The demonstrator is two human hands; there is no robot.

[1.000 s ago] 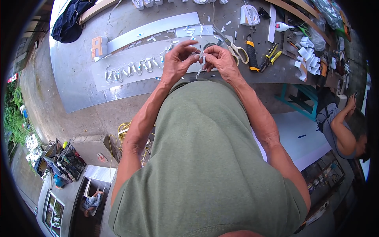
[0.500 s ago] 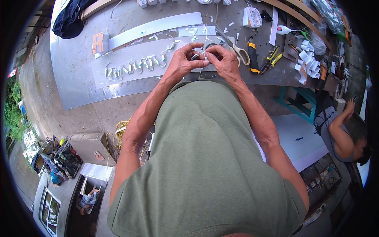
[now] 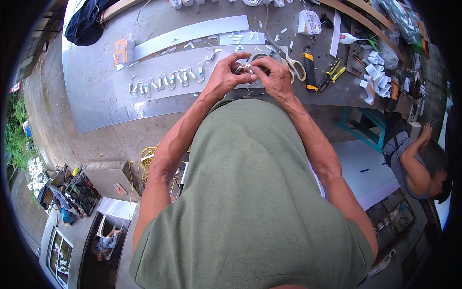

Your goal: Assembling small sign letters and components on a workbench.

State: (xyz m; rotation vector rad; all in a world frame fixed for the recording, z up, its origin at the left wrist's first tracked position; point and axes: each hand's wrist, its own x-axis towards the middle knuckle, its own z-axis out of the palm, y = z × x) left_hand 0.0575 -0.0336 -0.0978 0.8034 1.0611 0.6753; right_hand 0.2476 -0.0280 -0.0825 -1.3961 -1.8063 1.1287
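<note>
Above the desk (image 3: 337, 98), the left hand (image 3: 228, 73) has curled closer to the right hand (image 3: 275, 79) — both hands' fingers pinching wired white pieces (image 3: 250, 72); work meets at one spot.

You've got soft, bright daylight here, with barely any hard shadows. There's a pale sheen on the left of your tabletop (image 3: 91, 98), while that doorway (image 3: 102, 273) goes nearly black. Fisheye bends everything toward dark corners — and the small white bits (image 3: 244, 66) at your fingertips (image 3: 252, 77) look mushy.
</note>
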